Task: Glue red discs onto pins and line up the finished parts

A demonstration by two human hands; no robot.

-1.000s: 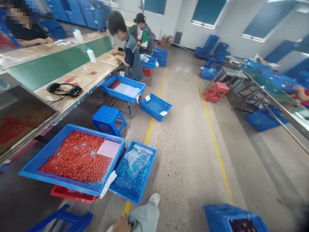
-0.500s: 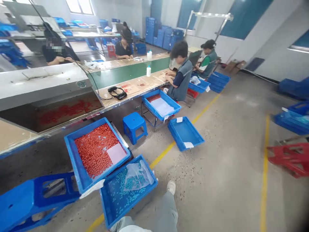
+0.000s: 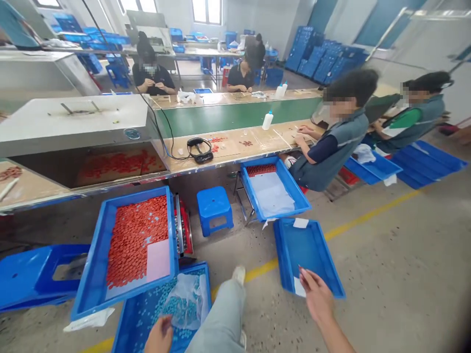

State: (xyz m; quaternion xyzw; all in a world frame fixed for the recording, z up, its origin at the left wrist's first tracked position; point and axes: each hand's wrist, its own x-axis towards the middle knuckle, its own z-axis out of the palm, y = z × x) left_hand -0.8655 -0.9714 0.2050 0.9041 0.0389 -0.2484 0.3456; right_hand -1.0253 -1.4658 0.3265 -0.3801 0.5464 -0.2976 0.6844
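Note:
My right hand (image 3: 317, 296) is raised in front of me, over the near edge of a blue tray (image 3: 333, 274) on the floor. Its fingertips are pinched together, with a tiny dark reddish speck at their tips, too small to name. My left hand (image 3: 160, 336) shows at the bottom edge with its fingers curled in; whatever they hold, if anything, is hidden. Below it is a blue tray with small turquoise pieces (image 3: 147, 314) and a clear plastic bag (image 3: 186, 299). A higher blue tray to the left holds many red discs (image 3: 136, 235) and a pale sheet (image 3: 158, 261).
A long workbench (image 3: 235, 154) carries a headset (image 3: 200, 151), a white bottle (image 3: 268, 120) and a metal-housed machine (image 3: 81, 117). Blue stools (image 3: 214, 208) and another tray (image 3: 274, 196) stand along it. Several people sit working there. A yellow line (image 3: 261, 269) crosses the floor.
My view has swung left and moved closer to the bench. Both my hands have come into view at the bottom. The people and trays now appear larger.

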